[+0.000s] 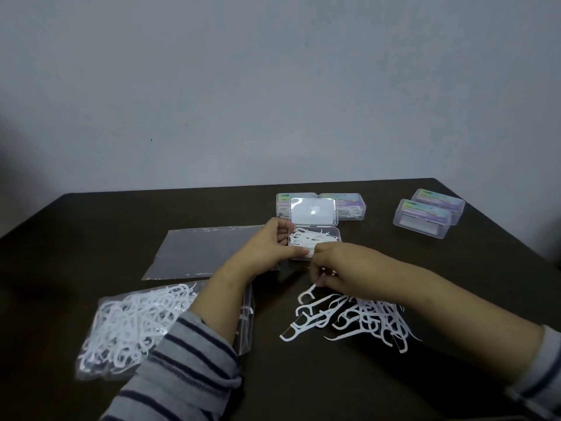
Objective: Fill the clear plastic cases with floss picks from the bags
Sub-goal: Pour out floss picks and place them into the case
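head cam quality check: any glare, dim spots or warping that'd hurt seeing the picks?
Head view: dim, flat light overall; a bright glare spot sits on the raised lid of the open case, washing it white; the flat empty bag shows a grey sheen; wide-angle warping bends the table edge; the dark left corner vignettes; loose picks stay sharp against the dark top.

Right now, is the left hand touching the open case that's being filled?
Touching. In the head view the left hand curls against the near left edge of the open case, its thumb lying along the front rim with no gap showing between them.
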